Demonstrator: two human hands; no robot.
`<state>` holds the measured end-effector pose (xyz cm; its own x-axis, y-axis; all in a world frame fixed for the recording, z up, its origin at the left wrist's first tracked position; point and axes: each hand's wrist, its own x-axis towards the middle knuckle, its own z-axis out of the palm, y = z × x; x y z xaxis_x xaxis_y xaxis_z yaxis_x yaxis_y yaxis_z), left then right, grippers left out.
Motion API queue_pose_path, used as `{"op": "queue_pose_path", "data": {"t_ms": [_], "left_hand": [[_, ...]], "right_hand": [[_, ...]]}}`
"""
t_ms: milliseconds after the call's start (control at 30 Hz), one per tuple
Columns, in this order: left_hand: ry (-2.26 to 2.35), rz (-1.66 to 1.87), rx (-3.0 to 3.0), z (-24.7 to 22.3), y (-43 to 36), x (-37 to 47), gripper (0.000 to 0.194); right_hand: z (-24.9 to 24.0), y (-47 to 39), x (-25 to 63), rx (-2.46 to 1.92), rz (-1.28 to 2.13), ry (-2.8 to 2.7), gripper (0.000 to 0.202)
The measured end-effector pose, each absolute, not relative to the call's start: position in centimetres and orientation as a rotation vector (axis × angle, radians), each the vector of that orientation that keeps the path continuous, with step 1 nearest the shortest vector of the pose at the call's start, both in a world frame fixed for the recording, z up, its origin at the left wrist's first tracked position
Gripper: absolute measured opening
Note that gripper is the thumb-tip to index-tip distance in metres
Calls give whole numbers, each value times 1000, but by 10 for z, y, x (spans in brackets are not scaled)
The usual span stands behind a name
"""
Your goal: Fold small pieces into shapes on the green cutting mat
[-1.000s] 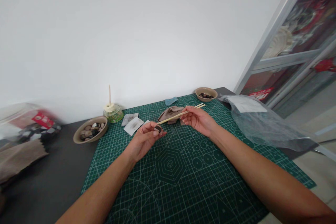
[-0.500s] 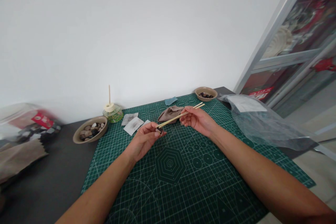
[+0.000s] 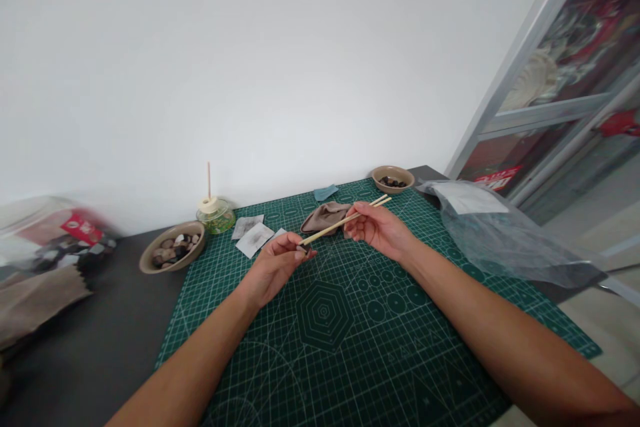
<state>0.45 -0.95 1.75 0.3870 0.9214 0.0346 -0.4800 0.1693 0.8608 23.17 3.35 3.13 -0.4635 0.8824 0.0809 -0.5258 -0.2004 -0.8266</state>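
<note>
Between thumb and fingers, my left hand (image 3: 274, 268) pinches a small dark stone (image 3: 305, 249) above the green cutting mat (image 3: 280, 340). My right hand (image 3: 375, 229) is closed around a pair of light wooden chopsticks (image 3: 327, 230). Their lower tips meet at the stone, touching it or very close to it; the other ends stick out past my right hand and are slightly apart. Behind the hands a crumpled brown cloth (image 3: 324, 215) lies on the mat. Part of the stone is hidden by my left fingers.
A tan bowl (image 3: 150, 261) of mixed stones stands left; another bowl (image 3: 406, 181) with dark stones sits at the back right. White paper squares (image 3: 253, 239), a blue piece (image 3: 325, 193), a glass bottle (image 3: 216, 219) with a stick, and a clear plastic bag (image 3: 495, 237) lie around.
Almost nothing differs. My right hand and the chopsticks have shifted very slightly to the right; my left hand stays in place with the stone.
</note>
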Motion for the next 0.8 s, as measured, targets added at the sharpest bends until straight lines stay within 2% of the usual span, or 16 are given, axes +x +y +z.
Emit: {"op": "queue_pose_path", "data": {"t_ms": [800], "left_hand": [[628,1118,932,18,-10,5,19]], "right_hand": [[29,36,234,-557,1782,-1011,19]]}}
